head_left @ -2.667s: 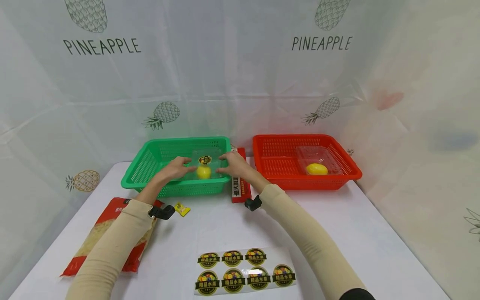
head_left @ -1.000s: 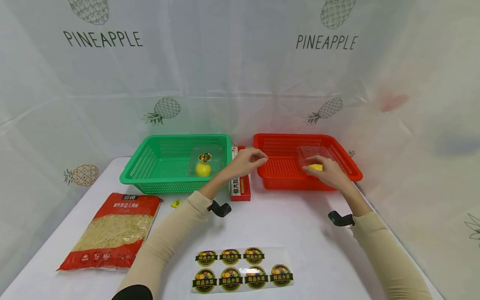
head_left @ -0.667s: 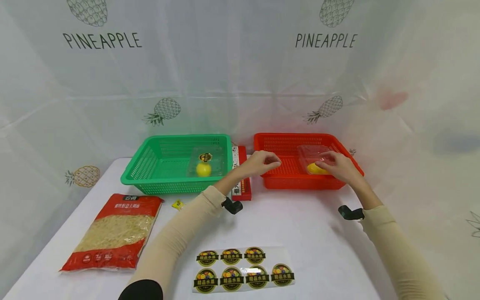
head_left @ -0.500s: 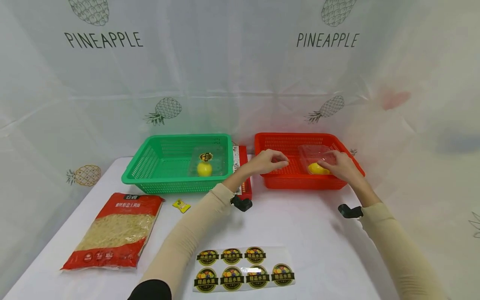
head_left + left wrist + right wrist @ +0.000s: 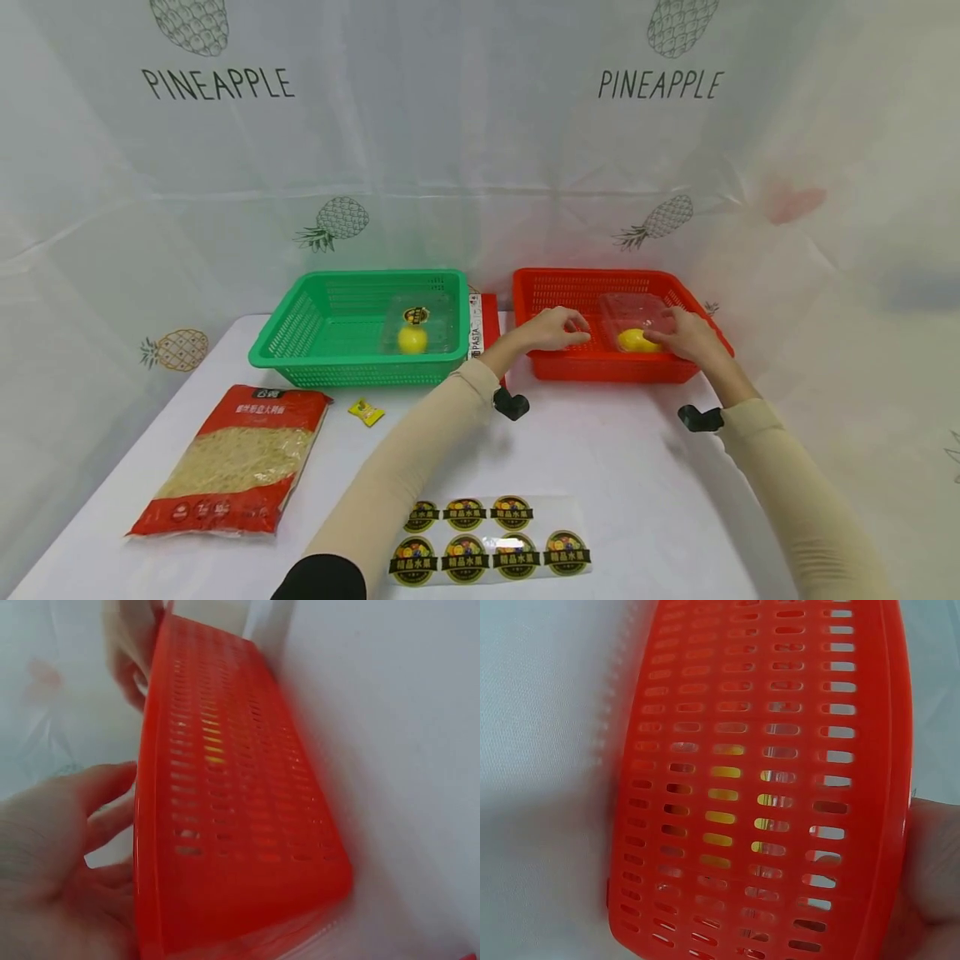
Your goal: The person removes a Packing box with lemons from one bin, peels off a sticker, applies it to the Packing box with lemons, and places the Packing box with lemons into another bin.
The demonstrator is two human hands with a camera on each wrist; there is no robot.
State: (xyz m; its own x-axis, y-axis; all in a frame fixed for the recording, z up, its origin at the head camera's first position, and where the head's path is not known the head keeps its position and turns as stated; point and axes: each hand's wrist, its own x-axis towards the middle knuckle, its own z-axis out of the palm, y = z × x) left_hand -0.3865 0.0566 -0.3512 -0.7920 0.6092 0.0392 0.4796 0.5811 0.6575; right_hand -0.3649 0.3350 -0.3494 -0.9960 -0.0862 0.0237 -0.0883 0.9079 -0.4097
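In the head view the red basket (image 5: 600, 367) holds a clear plastic box (image 5: 630, 310) with a yellow, lemon-like fruit (image 5: 637, 340) in it. My right hand (image 5: 692, 337) reaches over the basket's right front rim, fingers and thumb beside the box's right edge; whether they touch it is hard to see. Left of the box, my left hand (image 5: 557, 328) hovers over the basket with loosely bent, apart fingers and nothing between them. In the left wrist view, the basket wall (image 5: 225, 795) hides part of that hand's fingers. Through the basket slots in the right wrist view, the yellow fruit (image 5: 720, 817) shows.
A green basket (image 5: 360, 372) holds another clear box (image 5: 431, 304), with a round label (image 5: 416, 316) and a yellow fruit (image 5: 412, 339). A red pasta box (image 5: 489, 321) stands between the baskets. Nearer lie a pasta bag (image 5: 232, 458), a small yellow packet (image 5: 366, 412) and a sticker sheet (image 5: 551, 512).
Both hands have left the labelled box in the green basket and moved right to the red basket. Lately my left hand has shifted further right, towards the clear box; the right hand stays beside it.
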